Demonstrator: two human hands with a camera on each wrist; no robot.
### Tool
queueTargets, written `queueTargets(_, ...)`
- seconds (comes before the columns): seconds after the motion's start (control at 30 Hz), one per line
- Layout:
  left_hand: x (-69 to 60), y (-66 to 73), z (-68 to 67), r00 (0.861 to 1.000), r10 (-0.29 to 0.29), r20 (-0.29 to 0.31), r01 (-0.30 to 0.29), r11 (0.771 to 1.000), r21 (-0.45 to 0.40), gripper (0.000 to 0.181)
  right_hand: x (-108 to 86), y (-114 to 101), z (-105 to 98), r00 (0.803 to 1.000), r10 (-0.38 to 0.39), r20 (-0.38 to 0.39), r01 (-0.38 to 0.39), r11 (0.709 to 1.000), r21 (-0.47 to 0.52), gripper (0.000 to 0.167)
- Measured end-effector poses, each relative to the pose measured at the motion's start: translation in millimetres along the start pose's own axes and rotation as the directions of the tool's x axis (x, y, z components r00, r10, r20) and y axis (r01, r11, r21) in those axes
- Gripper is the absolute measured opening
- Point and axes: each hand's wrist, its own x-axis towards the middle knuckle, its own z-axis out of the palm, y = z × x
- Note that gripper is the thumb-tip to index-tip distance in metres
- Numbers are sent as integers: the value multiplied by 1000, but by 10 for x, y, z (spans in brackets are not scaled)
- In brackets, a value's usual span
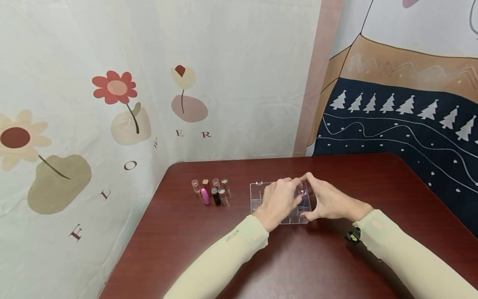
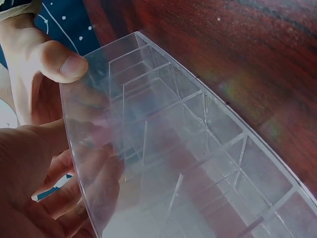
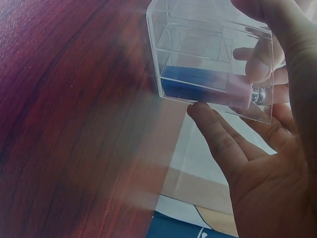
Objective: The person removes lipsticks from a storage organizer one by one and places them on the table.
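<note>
A clear plastic organizer box with several divided compartments stands on the table in the head view. Inside an end compartment lies a blue-and-pink lipstick tube, its silver end towards the box's open side. My left hand reaches over the box, thumb and fingers around that silver end. My right hand grips the box's right end, thumb near the front corner and fingers at the back. In the left wrist view the right thumb presses on the box's corner, and the dividers show through the clear wall.
Left of the box, several lipsticks stand in a cluster, among them a bright pink one and a black one. The reddish-brown table meets a printed cloth backdrop behind and at both sides.
</note>
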Motion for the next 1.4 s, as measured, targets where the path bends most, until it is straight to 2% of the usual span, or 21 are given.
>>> queueTargets(0.4, 26, 10, -8, 1000, 3, 10, -3, 1000, -21, 19, -1, 4, -11, 1000, 21, 14, -21, 1000, 21, 90)
queueTargets(0.93, 12, 0, -26, 998, 32, -46, -35, 997, -76, 19, -10, 1, -17, 1000, 26, 17, -27, 1000, 14, 90)
queueTargets(1.4, -10, 2, -102, 994, 56, -94, -63, 995, -75, 18, 2, -2, -6, 1000, 9, 0, -9, 1000, -3, 89)
